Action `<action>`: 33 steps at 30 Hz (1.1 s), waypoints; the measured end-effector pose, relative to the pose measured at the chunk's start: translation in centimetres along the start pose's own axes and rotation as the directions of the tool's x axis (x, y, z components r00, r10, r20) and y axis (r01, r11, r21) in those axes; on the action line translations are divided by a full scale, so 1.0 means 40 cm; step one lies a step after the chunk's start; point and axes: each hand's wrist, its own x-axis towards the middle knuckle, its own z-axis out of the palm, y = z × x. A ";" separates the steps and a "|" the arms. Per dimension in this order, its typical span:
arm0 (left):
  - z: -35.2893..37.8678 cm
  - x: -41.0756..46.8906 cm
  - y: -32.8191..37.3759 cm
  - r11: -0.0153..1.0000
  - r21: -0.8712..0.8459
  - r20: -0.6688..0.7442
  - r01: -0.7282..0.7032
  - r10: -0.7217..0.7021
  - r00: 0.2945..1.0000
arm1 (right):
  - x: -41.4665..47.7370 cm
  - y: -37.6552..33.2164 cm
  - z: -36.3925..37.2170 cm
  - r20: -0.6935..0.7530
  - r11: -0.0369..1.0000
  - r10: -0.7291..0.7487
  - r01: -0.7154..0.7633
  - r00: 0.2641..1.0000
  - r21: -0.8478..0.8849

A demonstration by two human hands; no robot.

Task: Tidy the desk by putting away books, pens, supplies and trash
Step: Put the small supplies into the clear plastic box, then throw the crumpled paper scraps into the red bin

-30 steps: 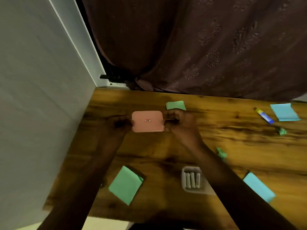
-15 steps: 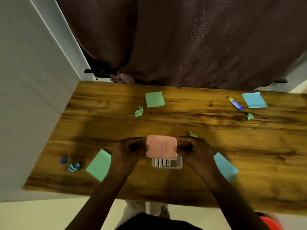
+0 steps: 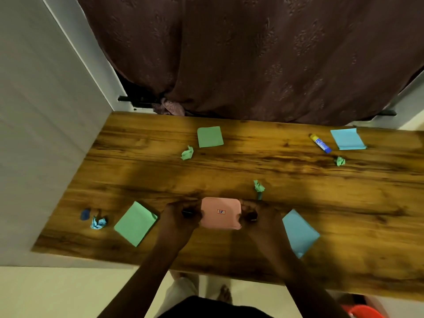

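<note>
DESK TIDY, MID-JOB: Your two hands hold a pink case [image 3: 221,213] low over the near half of the wooden counter [image 3: 229,171]. Your left hand [image 3: 181,216] grasps its left end and your right hand [image 3: 257,213] its right end, fingers curled in against the short sides. Whether the case rests on the wood or on something beneath it cannot be told; its flat, labelled top hides whatever is under it.

Loose paper surrounds you. A green note [image 3: 135,223] lies just beside your left wrist and a blue note [image 3: 299,232] just beside your right forearm, both near the front edge. A crumpled green scrap [image 3: 259,187] sits just beyond your right hand. Farther off are another green note [image 3: 210,136], two more green scraps [image 3: 187,153] [image 3: 340,161], a glue stick [image 3: 320,143] beside a second blue note [image 3: 347,139], and at far left a crumpled blue scrap [image 3: 98,223] next to a small dark blue object [image 3: 85,214].

The likely trouble is at your forearms. Draw either arm back carelessly and it could drag a near note off the front edge to the floor. If you press one end of the case harder than the other, it may tip or slide on the smooth wood. A quick lift could also flick the scrap by your right knuckles farther out of reach.
</note>
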 end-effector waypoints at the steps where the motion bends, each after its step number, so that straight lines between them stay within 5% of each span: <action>1: 0.002 0.002 0.001 1.000 0.005 -0.005 0.003 -0.003 1.000 | -0.002 0.000 0.001 0.001 1.000 -0.018 0.018 1.000 -0.003; 15: 0.010 0.036 0.024 0.992 0.122 0.021 0.034 -0.037 0.999 | 0.030 0.010 0.022 0.085 0.985 -0.070 0.082 0.994 -0.149; 21: 0.007 0.034 0.006 0.976 0.207 0.017 -0.060 0.058 0.998 | 0.059 0.010 -0.061 0.192 0.983 -0.106 0.131 0.976 -0.126; 26: 0.000 0.016 0.009 0.969 0.223 0.013 -0.107 0.107 0.994 | 0.175 0.070 -0.091 -0.057 0.962 -0.049 0.032 0.997 -0.271; 33: -0.036 -0.022 0.006 0.987 0.159 -0.111 -0.021 0.039 0.993 | 0.255 0.076 -0.049 0.069 0.872 -0.020 0.051 0.997 -0.487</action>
